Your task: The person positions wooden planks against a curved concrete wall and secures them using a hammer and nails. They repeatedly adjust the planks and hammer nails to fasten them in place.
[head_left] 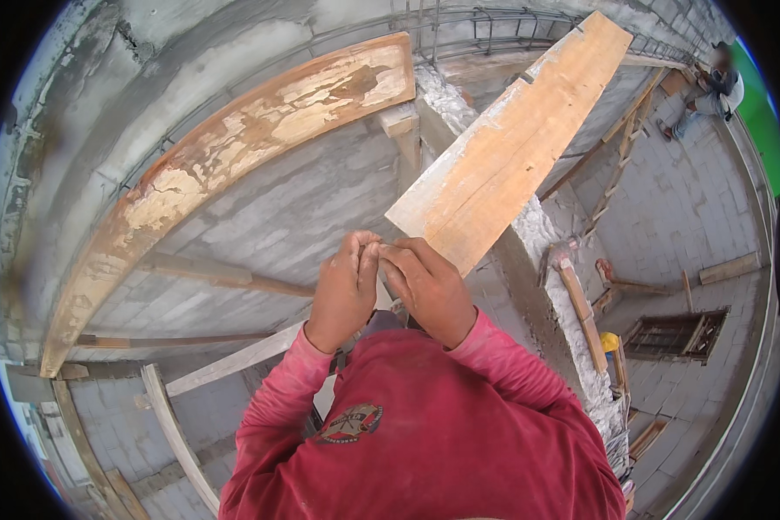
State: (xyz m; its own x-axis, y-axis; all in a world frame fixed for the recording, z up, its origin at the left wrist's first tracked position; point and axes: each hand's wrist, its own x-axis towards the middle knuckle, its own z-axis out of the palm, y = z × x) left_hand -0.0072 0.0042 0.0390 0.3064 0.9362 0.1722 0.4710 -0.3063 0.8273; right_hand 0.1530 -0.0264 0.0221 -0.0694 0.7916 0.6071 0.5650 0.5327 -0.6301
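Observation:
In front of my chest, my left hand (pixel 345 290) and my right hand (pixel 432 290) meet with fingertips pinched together. Whatever sits between the fingertips is too small or hidden to make out. Just beyond my right hand lies a wide, light wooden plank (pixel 516 152), slanting away to the far right across the top of a wall. Its left edge has a notch and pale, dusty smears. To the left, a long worn board (pixel 225 143) with peeling, patchy coating runs along the far wall, looking curved in this view.
On the rough concrete wall top (pixel 537 295) at right rests a hammer-like tool (pixel 581 312) with a wooden handle. Wooden props (pixel 212 273) cross below on the left. Steel rebar (pixel 485 30) runs along the far wall. Another person (pixel 715 91) sits at the far right.

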